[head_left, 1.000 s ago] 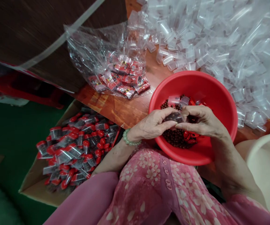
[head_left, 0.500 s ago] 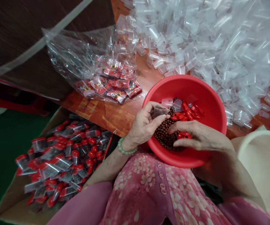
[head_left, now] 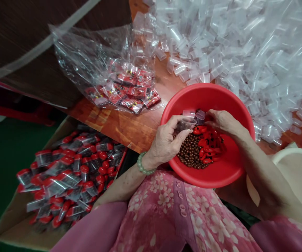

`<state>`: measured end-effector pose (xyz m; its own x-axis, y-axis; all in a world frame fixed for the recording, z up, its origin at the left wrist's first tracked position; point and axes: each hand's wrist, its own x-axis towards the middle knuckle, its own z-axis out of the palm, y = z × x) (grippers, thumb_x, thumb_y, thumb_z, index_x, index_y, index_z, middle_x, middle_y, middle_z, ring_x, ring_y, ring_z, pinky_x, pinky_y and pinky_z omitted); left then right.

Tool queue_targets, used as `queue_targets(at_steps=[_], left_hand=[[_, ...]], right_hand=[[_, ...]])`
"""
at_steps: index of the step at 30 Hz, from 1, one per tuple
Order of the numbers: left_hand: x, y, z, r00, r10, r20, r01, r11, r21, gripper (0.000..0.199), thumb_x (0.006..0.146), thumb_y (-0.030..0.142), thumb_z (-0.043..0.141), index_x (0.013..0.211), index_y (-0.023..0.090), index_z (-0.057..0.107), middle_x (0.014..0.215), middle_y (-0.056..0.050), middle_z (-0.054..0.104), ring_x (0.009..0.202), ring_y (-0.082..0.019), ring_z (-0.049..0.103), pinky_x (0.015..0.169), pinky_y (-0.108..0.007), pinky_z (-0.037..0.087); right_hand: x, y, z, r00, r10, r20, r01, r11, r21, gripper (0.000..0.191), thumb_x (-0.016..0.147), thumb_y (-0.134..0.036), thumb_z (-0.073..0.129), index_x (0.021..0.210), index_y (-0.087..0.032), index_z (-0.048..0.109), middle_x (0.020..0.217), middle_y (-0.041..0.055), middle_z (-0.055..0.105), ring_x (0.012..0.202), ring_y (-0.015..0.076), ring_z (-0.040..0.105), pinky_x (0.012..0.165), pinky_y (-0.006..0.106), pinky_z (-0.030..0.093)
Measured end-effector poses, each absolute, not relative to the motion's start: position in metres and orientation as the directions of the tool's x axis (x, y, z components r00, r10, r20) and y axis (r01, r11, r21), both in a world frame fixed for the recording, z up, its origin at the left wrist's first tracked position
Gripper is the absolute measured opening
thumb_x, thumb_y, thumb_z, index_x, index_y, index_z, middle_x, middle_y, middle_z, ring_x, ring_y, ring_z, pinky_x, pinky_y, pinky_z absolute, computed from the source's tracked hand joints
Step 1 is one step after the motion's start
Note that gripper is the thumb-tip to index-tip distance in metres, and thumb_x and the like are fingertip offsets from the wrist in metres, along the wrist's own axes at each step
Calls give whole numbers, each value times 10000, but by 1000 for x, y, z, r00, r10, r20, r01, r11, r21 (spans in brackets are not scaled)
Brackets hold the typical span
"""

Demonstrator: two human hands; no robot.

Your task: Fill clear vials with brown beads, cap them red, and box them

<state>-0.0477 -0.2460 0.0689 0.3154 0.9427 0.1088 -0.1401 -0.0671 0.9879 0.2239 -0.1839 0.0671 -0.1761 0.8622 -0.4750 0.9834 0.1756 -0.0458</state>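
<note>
My left hand [head_left: 166, 143], with a green bead bracelet at its wrist, grips a small clear plastic container [head_left: 187, 123] with dark contents over the left side of a red bowl [head_left: 234, 168]. My right hand [head_left: 224, 122] is at the far part of the bowl, fingers bent down and together; what is between them is hidden. Below it lie shiny red caps with black spots [head_left: 210, 148]. Brown beads [head_left: 191, 152] fill the bowl's near left. Near my right fingertips are more clear containers [head_left: 200, 116].
A large pile of clear containers [head_left: 219, 42] covers the back right of the wooden table [head_left: 111, 124]. A clear bag of red packets [head_left: 132, 91] lies left of the bowl. Lower left, a cardboard box [head_left: 11, 229] holds many red-capped containers [head_left: 67, 178]. A pale tub [head_left: 297, 175] stands at right.
My right hand has moved from above the beads to the far side of the bowl, uncovering the red caps and more beads. My left hand still holds its container, now tilted a little differently.
</note>
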Motion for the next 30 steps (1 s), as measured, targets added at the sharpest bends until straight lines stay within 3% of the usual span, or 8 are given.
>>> queue_targets(at_steps=[3,6,9,12,19,25,30], left_hand=[[-48,-245,69,330,938,108,-123,-71,990,275,968,341,635,1184,170,640,1058,-85,778,946,-173,745,884,-321,605],[-48,-245,70,344,934,96,-116,-60,991,274,966,343,634,1179,171,638,1043,-82,771,936,-172,738,874,-317,600],[-48,-244,73,367,927,70,-119,-28,992,262,956,334,635,1160,170,637,1018,-72,749,898,-159,717,852,-306,595],[-45,-242,77,409,912,33,-134,25,991,235,944,300,627,1139,169,629,989,-57,721,864,-140,687,827,-286,579],[-34,-239,83,497,868,12,-254,133,958,178,917,283,649,1045,177,587,912,-15,644,815,-107,641,803,-243,561],[-35,-240,77,503,863,49,-280,109,954,176,922,273,646,1057,170,599,927,-20,646,840,-108,634,813,-245,567],[-33,-238,72,451,893,-13,-252,141,957,215,911,293,672,1075,174,601,895,-14,677,796,-107,667,805,-254,563]], right_hand=[[228,-190,69,-166,903,-398,981,109,-160,263,892,-299,613,1110,-185,706,936,83,764,793,217,670,688,306,438],[228,-198,80,-153,949,-275,915,31,-402,241,871,-327,616,1049,-193,707,962,81,765,831,220,678,742,322,488],[222,-206,91,-117,966,-229,698,-84,-711,282,845,-414,673,1029,-203,701,955,68,752,810,202,668,744,327,524],[208,-215,101,-109,959,-261,461,-183,-868,339,793,-478,781,987,-206,722,881,39,729,717,159,633,666,295,517],[168,-229,117,-230,950,-210,153,-178,-972,404,697,-492,921,921,-210,738,785,5,704,665,123,641,639,262,556],[166,-234,113,-217,956,-199,82,-185,-979,366,694,-465,929,926,-224,780,858,15,762,743,150,705,723,285,605],[164,-238,108,-215,950,-228,52,-222,-974,342,787,-442,862,1067,-260,787,974,12,793,804,162,742,798,316,621]])
